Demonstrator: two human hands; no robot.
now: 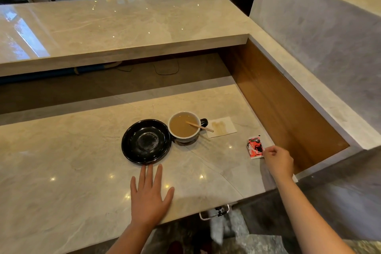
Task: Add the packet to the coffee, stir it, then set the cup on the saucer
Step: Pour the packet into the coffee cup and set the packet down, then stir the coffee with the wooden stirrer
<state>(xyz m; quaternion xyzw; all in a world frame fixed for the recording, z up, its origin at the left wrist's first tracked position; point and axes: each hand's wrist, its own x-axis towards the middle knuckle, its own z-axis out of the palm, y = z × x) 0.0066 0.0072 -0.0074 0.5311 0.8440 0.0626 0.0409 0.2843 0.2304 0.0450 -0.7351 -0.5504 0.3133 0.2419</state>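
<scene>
Left hand (pixel 150 198) lies flat on counter (pixel 61 171), lower center, fingers spread, holding nothing; fingertips just below saucer (pixel 146 141). Saucer is black, empty, mid-frame. Cup (pixel 184 126) sits just right of it, touching or nearly so, w/ milky coffee and a wood stirrer (pixel 199 126) leaning over its rim. Stained napkin (pixel 221 129) right of cup. Right hand (pixel 277 161), center right, fingers curled, tips pinching edge of red packet (pixel 255 148), which lies on counter near its right edge.

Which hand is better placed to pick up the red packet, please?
The right hand: its fingertips already touch the red packet lying right of the coffee cup. The left hand rests flat before the black saucer.
</scene>
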